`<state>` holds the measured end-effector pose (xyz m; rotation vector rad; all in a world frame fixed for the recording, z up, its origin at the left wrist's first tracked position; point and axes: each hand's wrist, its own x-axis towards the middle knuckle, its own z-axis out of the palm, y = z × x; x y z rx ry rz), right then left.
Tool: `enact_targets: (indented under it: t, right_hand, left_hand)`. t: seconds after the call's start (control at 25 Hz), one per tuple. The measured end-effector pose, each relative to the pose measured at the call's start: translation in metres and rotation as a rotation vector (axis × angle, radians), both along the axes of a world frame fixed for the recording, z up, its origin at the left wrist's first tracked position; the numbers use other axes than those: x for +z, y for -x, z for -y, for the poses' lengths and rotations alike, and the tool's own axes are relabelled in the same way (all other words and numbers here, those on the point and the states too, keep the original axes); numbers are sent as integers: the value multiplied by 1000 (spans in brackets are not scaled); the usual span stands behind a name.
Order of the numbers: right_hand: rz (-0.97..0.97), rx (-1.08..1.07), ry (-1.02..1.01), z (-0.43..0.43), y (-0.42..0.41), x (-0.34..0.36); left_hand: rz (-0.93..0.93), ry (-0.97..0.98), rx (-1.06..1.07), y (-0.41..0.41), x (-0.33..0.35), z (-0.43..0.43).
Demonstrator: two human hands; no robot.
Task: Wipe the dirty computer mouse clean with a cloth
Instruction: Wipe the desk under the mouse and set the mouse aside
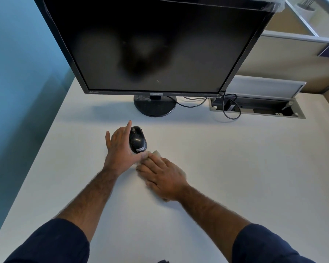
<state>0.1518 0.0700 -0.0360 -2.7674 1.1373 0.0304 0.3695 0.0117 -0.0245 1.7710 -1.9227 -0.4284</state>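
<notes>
A black computer mouse (pixel 137 139) with dusty marks lies on the white desk (pixel 217 168) in front of the monitor stand. My left hand (pixel 120 147) grips its left side, with the index finger stretched along the far edge and the thumb at the near end. My right hand (pixel 163 175) lies flat, fingers spread, on a pale beige cloth (pixel 156 153) just right of and nearer than the mouse. The hand hides most of the cloth; a corner pokes out by the fingertips, close to the mouse's near end.
A large black monitor (pixel 150 44) on a round stand (pixel 154 107) rises behind the mouse. To the right, black cables (pixel 234 111) run into an open cable tray (pixel 258 108) set in the desk. A blue wall is on the left; a beige partition stands behind.
</notes>
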Motion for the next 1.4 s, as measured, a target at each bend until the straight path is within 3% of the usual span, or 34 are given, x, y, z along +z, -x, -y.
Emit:
enact_targets:
  t: [0.24,0.36,0.48,0.6,0.76,0.84,0.96,1.24,1.4]
  right_hand:
    - [73,-20,23,-24,54,-8]
    - [120,-254,12,-6,91,-2]
    - [287,-574,-85,13,109,6]
    - [399,-562,-77,5,90,11]
    - [202,-254,11,-57,50,-2]
    - [64,-219,-5,-68,46,-5]
    - [2,-303,-37,-55,51,-6]
    - [57,-567,-70,9,87,-1]
    - [248,-817,-36,26,113,5]
  left_hand:
    - [34,11,-43,19,-2,7]
    - [49,1,-65,22,-3,9]
    - [53,-19,-90,27,-7,8]
    - [45,-30,-106,32,-11,5]
    - [54,-51,-137,36,-19,1]
    - [63,-68,-149,36,-21,0]
    - [63,-91,-162,34,-25,-3]
    - [47,-130,-173,37,-33,-11]
    - [25,-147,-173,35,-38,-14]
